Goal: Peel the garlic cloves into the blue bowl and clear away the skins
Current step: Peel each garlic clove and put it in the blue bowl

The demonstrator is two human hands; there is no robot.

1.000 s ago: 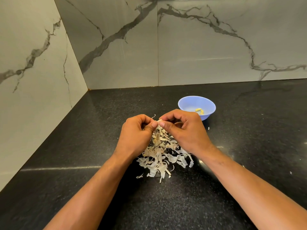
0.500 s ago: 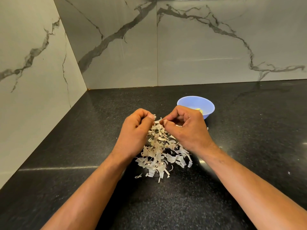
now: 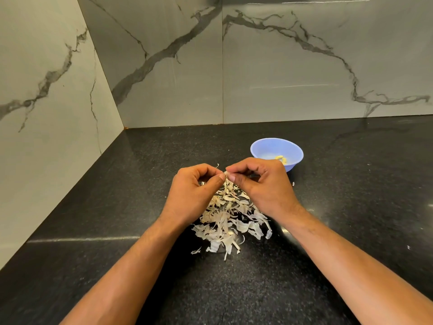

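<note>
Black counter (image 3: 93,231), marble walls. Left hand (image 3: 194,195) and right hand (image 3: 260,186) both pinch garlic clove (image 3: 226,174) between fingertips, above skins (image 3: 229,221). Blue bowl (image 3: 264,148) lies just beyond right hand, nearer it.

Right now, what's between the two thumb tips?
Head view: a small pale garlic clove, pinched between left hand and right hand, above the skin pile.

Both hands (image 3: 194,191) (image 3: 262,186) meet above the skin pile (image 3: 230,221) on the counter (image 3: 351,207), with the bowl (image 3: 267,148) just behind the right hand, cloves (image 3: 281,159) in it.
</note>
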